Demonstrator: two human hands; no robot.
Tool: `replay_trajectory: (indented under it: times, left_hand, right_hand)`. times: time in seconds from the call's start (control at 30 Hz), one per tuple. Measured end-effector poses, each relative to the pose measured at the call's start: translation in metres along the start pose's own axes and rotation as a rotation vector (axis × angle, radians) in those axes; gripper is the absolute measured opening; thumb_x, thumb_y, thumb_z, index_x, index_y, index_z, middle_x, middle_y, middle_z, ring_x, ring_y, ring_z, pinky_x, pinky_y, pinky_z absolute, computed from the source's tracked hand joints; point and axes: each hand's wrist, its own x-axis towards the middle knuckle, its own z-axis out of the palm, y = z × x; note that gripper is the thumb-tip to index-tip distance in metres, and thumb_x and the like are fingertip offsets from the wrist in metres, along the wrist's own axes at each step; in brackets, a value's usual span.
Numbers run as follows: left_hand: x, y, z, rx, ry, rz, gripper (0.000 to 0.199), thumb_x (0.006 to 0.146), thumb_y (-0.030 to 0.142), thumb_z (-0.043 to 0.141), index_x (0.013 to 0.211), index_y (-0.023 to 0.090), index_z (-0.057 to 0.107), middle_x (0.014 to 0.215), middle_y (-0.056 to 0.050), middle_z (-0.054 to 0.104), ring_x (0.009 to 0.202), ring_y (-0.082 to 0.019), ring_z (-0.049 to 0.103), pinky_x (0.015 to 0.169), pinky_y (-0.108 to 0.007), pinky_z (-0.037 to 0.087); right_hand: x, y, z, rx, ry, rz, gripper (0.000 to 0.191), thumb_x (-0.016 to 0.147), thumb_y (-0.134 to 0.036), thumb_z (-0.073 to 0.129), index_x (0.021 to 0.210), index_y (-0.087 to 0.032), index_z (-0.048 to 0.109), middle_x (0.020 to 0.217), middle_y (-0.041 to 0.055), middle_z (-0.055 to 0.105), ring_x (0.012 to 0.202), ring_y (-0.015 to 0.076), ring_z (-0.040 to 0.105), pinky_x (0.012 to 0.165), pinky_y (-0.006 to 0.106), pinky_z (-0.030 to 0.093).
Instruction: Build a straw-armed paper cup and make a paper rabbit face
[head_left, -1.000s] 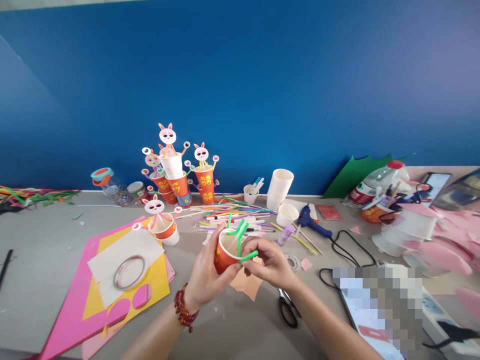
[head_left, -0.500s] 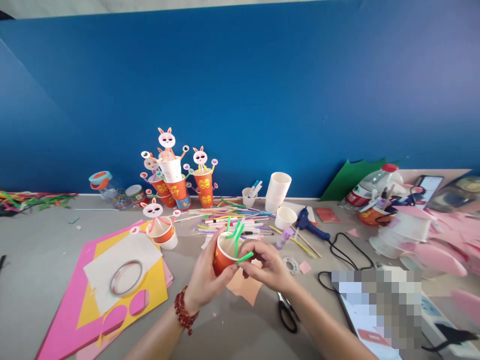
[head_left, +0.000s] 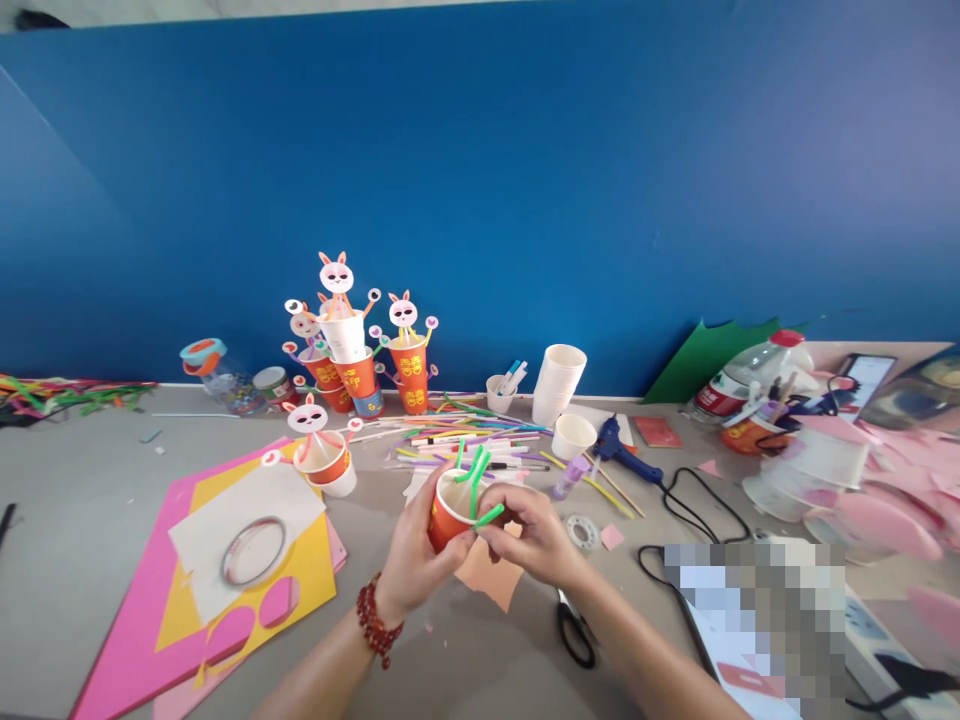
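My left hand (head_left: 411,560), a red bead bracelet at its wrist, is wrapped round a red paper cup (head_left: 445,525) tilted to the right. Green fuzzy pipe cleaners (head_left: 475,480) stick up out of its mouth, and a bent green end (head_left: 491,515) juts over the rim on the right. At that rim the thumb and fingers of my right hand (head_left: 536,535) are pinched together on the green pipe cleaner. The exact grip is partly hidden by the fingers. Beneath the hands lies a torn orange paper piece (head_left: 489,580).
Rabbit-faced cup figures (head_left: 322,455) stand at left, several more behind. Pink and yellow sheets (head_left: 319,570) carry a tape roll (head_left: 253,552). Black-handled scissors (head_left: 574,635) lie by my right forearm. Farther right are a blue glue gun (head_left: 626,455), its cord and a power strip (head_left: 874,640).
My hands and the cup keep almost the same pose. The whole view has shifted slightly, and the green pipe cleaners in the cup lean a little differently.
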Motion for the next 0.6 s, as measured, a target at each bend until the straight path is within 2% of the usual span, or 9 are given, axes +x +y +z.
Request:
replay_trajectory:
  times: [0.17, 0.43, 0.6]
  left_hand:
    - [0.000, -0.001, 0.001, -0.005, 0.019, -0.013, 0.062, 0.081, 0.021, 0.061, 0.140, 0.018, 0.043, 0.128, -0.010, 0.064, 0.116, -0.028, 0.061, 0.101, -0.042, 0.048]
    - [0.000, -0.006, 0.004, -0.033, -0.022, -0.010, 0.062, 0.079, 0.019, 0.061, 0.139, 0.019, 0.042, 0.124, -0.009, 0.065, 0.111, -0.027, 0.062, 0.098, -0.040, 0.048]
    - [-0.002, -0.008, 0.006, -0.036, -0.015, 0.014, 0.061, 0.078, 0.017, 0.060, 0.136, 0.021, 0.044, 0.120, -0.007, 0.066, 0.106, -0.025, 0.064, 0.094, -0.038, 0.050]
  right_hand:
    - [-0.005, 0.009, 0.003, 0.024, 0.032, 0.028, 0.010, 0.088, -0.025, 0.068, 0.086, -0.019, 0.060, 0.065, -0.0023, 0.062, 0.051, 0.0122, 0.066, 0.048, 0.019, 0.050]
    - [-0.013, 0.011, 0.008, 0.052, 0.043, 0.123, 0.012, 0.090, -0.029, 0.064, 0.086, -0.020, 0.058, 0.067, -0.0024, 0.061, 0.053, 0.0124, 0.066, 0.051, 0.020, 0.048]
    - [-0.015, 0.016, 0.013, 0.068, 0.064, 0.148, 0.013, 0.090, -0.028, 0.063, 0.083, -0.020, 0.055, 0.061, -0.0037, 0.059, 0.049, 0.0115, 0.063, 0.050, 0.020, 0.046]
